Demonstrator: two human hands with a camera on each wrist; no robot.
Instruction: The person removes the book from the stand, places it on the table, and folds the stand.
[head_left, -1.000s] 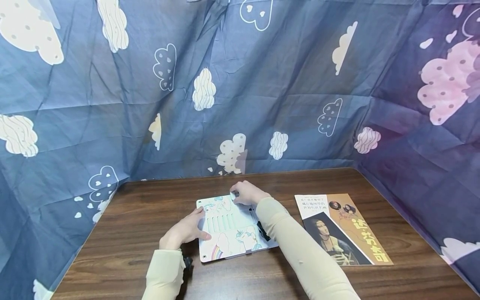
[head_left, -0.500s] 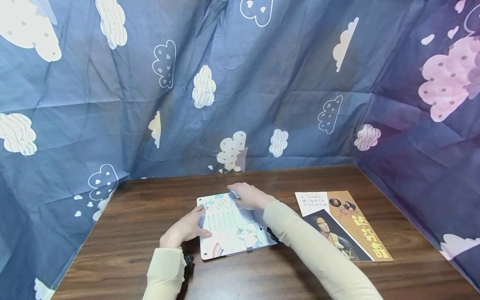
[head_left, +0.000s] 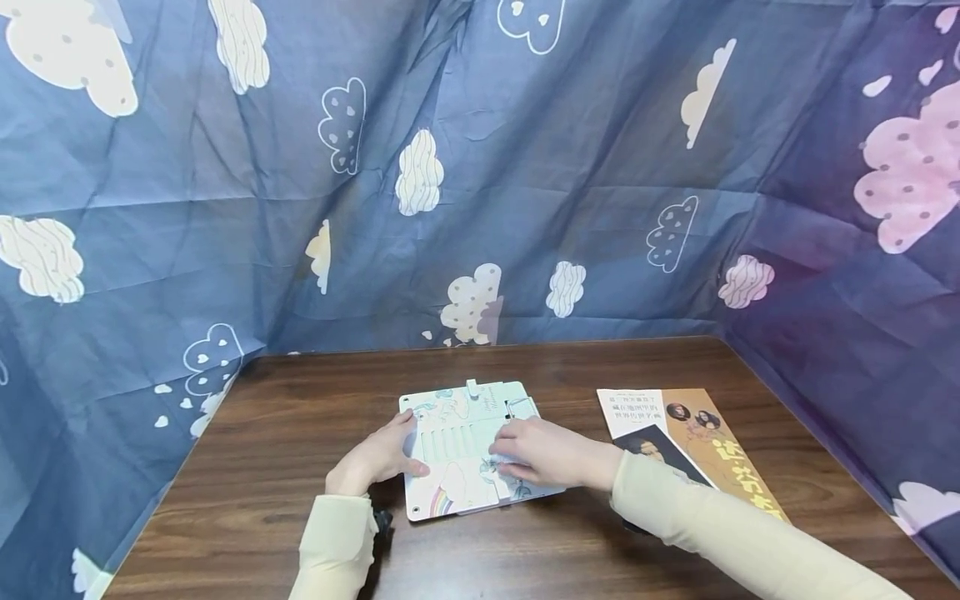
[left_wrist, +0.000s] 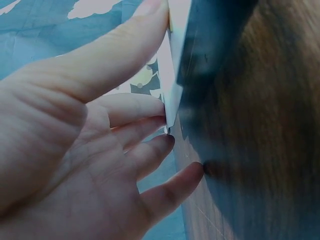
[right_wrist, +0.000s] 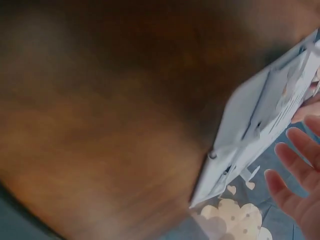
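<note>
A white folding stand, apparently a book stand [head_left: 456, 500], lies on the table in the head view, printed with unicorns and a rainbow and cut with several slots. A small white tab [head_left: 472, 389] sticks up at its far edge. My left hand [head_left: 378, 454] rests on its left side, the thumb on the face; in the left wrist view the left fingers [left_wrist: 150, 107] touch the stand's edge [left_wrist: 172, 100]. Over the right half is my right hand [head_left: 555, 452]. Its fingers [right_wrist: 300, 145] look spread and apart from the stand [right_wrist: 250, 115] in the right wrist view.
To the right lies an orange and white booklet [head_left: 731, 454] with a portrait on its cover, partly hidden by the right sleeve [head_left: 675, 492]. The wooden table [head_left: 315, 400] ends at a blue cloud-patterned curtain [head_left: 375, 275].
My right hand has left the tab at the stand's far edge and come nearer and to the right. The tab now shows upright. My left hand stays where it was.
</note>
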